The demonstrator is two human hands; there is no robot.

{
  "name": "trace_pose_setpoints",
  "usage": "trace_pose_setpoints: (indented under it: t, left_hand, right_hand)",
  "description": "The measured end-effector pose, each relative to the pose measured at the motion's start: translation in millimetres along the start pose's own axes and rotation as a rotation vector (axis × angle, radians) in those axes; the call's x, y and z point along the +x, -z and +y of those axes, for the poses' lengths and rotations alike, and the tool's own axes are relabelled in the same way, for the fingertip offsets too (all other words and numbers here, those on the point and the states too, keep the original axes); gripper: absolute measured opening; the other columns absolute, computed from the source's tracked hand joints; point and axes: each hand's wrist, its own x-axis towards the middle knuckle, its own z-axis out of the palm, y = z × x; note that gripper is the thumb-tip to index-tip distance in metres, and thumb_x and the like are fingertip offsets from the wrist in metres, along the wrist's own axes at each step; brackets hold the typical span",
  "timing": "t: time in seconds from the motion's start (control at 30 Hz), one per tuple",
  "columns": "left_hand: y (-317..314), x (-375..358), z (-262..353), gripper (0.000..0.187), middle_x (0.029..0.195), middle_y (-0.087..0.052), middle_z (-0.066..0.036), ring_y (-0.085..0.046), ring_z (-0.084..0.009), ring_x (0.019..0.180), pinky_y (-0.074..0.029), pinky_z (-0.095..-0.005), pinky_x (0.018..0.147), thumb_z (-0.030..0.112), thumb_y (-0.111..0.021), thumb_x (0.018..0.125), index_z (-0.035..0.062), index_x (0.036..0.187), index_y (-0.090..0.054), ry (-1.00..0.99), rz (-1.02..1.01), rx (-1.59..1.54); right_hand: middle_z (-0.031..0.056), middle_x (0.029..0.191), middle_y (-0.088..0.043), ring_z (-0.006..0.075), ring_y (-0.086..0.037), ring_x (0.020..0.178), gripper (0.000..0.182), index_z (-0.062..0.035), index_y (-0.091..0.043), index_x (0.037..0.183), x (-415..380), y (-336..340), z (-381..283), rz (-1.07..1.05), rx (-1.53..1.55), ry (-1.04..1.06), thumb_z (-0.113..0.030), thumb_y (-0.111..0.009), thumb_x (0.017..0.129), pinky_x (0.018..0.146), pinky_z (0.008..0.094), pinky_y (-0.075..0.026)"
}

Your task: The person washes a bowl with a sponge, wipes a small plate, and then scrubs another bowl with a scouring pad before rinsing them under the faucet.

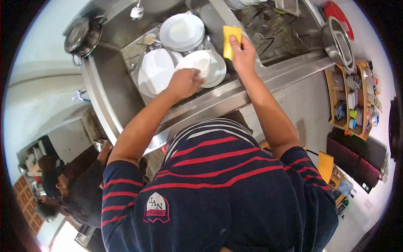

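Observation:
My right hand (243, 54) grips a yellow sponge (232, 32) over the sink's front right part, thumb on top. My left hand (185, 83) has its fingers curled at the near edge of a small white bowl (199, 61), which it appears to hold. Under that bowl lies a round white plate (217, 69). To the left are squarish white dishes (157, 69), one on another. Behind stands a stack of round white plates (181, 30).
A faucet (137, 12) hangs over the steel sink (110, 69). Spoons and a small cup (150, 39) lie among the dishes. A dark pot (83, 37) stands at left, steel bowls (338, 44) at right. Cutlery fills the second basin (277, 31). Another person (79, 189) works at lower left.

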Motion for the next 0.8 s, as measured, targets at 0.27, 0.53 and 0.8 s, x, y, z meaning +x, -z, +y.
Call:
trace_pose_setpoints:
  t: [0.27,0.53,0.8]
  left_hand:
    - [-88,45,-64,0.013,0.085,-0.068,-0.013,-0.066,-0.0298,0.080,-0.052,-0.0432,0.069,0.018,-0.062,0.075,0.0087,0.082,-0.067,-0.419,-0.287,0.522]
    - [-98,55,-63,0.024,0.107,-0.065,-0.014,-0.059,-0.0309,0.105,-0.047,-0.0449,0.089,0.024,-0.051,0.087,0.0099,0.099,-0.066,-0.369,-0.453,0.615]
    - [-51,32,8,0.032,0.115,-0.064,-0.015,-0.056,-0.0323,0.112,-0.043,-0.0442,0.097,0.029,-0.049,0.092,0.0085,0.110,-0.066,-0.419,-0.528,0.577]
  right_hand:
    - [0.0034,0.094,-0.065,0.0088,-0.058,0.082,0.028,-0.0007,-0.064,0.114,-5,-1,5,-0.033,0.074,-0.063,-0.020,-0.062,0.093,0.071,0.0258,-0.048]
    - [0.0121,0.086,-0.068,0.0260,-0.066,0.078,0.030,-0.0112,-0.068,0.103,50,-49,-92,-0.619,-0.189,0.202,-0.033,-0.062,0.083,0.070,0.0401,-0.050]
    - [0.0138,0.085,-0.068,0.0293,-0.064,0.080,0.035,-0.0081,-0.067,0.091,135,-225,-230,-0.790,-0.751,0.653,-0.039,-0.054,0.081,0.071,0.0434,-0.051]
